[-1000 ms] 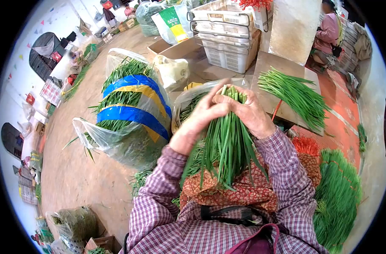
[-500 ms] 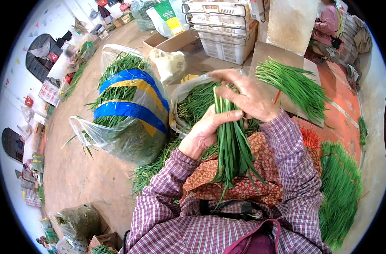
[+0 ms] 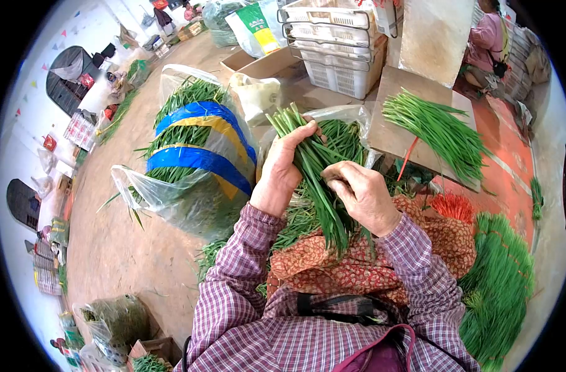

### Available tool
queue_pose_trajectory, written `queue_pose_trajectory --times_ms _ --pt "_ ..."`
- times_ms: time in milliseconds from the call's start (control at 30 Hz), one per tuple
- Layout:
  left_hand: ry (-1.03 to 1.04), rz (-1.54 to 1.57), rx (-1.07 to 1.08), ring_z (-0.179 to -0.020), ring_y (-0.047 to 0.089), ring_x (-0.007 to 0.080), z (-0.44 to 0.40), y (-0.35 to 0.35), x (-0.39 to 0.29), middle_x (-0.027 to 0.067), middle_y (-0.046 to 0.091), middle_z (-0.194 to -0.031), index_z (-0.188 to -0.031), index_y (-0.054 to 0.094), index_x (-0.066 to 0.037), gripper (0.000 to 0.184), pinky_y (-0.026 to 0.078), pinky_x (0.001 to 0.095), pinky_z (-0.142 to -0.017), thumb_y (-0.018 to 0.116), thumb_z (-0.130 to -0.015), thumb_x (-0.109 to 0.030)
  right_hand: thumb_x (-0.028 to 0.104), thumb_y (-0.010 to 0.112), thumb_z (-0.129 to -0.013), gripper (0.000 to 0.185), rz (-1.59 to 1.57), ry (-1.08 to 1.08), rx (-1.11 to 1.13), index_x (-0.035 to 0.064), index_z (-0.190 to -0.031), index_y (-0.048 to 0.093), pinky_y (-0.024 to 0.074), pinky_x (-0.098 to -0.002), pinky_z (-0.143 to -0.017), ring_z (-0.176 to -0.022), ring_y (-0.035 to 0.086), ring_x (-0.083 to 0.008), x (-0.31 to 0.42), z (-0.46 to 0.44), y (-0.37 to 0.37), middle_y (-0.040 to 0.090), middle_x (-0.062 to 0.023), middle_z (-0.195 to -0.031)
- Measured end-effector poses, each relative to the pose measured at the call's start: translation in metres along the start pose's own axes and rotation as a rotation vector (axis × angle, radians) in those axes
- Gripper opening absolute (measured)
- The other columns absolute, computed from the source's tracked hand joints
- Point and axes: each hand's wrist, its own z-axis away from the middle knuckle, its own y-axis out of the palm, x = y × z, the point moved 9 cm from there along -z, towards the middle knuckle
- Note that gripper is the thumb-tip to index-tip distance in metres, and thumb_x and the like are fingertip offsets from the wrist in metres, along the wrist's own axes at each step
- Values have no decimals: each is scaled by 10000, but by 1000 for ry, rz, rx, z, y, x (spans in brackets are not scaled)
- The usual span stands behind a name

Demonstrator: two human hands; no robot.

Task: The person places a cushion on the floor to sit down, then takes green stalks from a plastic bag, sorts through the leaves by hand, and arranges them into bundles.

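Note:
My left hand (image 3: 280, 170) is closed around the upper part of a bunch of garlic chives (image 3: 315, 180), pale cut ends pointing up and to the left. The green leaves hang down over a red patterned cloth (image 3: 332, 273) on my lap. Lower on the bunch, the curled fingers of my right hand (image 3: 365, 197) pinch at some leaves. Behind both hands, an open plastic bag holds more loose chives (image 3: 345, 139). To the right, another bunch of chives (image 3: 435, 133) lies on a board (image 3: 382, 133), with a red strip near its left side.
A plastic bag of greens bound with blue tape (image 3: 196, 161) stands left. Stacked white crates (image 3: 335, 71) are ahead. At right are red ties (image 3: 451, 208) and a large pile of chives (image 3: 497, 291). A person in pink (image 3: 486, 37) sits at far right.
My left hand has moved up the bunch, which now tilts to the left. My right hand has come down from the cut ends to the leaves.

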Motion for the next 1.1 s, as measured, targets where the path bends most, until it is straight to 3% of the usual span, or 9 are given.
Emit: queue_pose_trajectory --times_ms 233,400,567,767,1000,1100 --pt "-54 101 1 -760 622 193 -2 -6 4 45 605 -817 -974 576 -69 150 540 350 -687 645 -849 -115 49 653 -788 178 20 21 2 51 -956 596 537 -347 -657 -749 651 -266 2 1 0 625 -99 -870" --pt "-73 145 29 -769 615 201 -5 -8 9 44 599 -812 -957 573 -68 127 530 365 -729 636 -859 -118 70 687 -725 269 341 -113 -6 94 -982 613 541 -317 -640 -800 619 -198 18 -1 2 541 -38 -847" --pt "-78 165 55 -773 612 212 -4 -6 8 53 597 -818 -971 562 -71 136 522 371 -740 633 -867 -124 59 692 -701 300 433 -164 -9 101 -990 626 537 -298 -627 -811 603 -176 18 -4 7 505 -24 -847" --pt "-94 178 34 -771 613 216 -5 -9 10 61 605 -825 -972 560 -73 150 529 381 -722 646 -859 -123 74 683 -713 271 440 -275 -28 99 -977 626 514 -284 -578 -768 580 -166 24 -8 7 480 -22 -808" --pt "-105 199 33 -770 615 215 -1 -7 8 63 608 -822 -968 568 -69 152 539 381 -713 654 -852 -116 98 671 -726 132 462 -330 -47 93 -843 612 503 -293 -560 -743 570 -162 25 -12 9 480 -15 -780" --pt "-63 125 67 -740 596 191 -2 -4 6 54 596 -804 -948 565 -61 137 519 329 -664 644 -860 -130 104 660 -725 100 399 -290 -28 84 -793 590 506 -313 -564 -735 587 -181 23 -22 9 510 -30 -779"
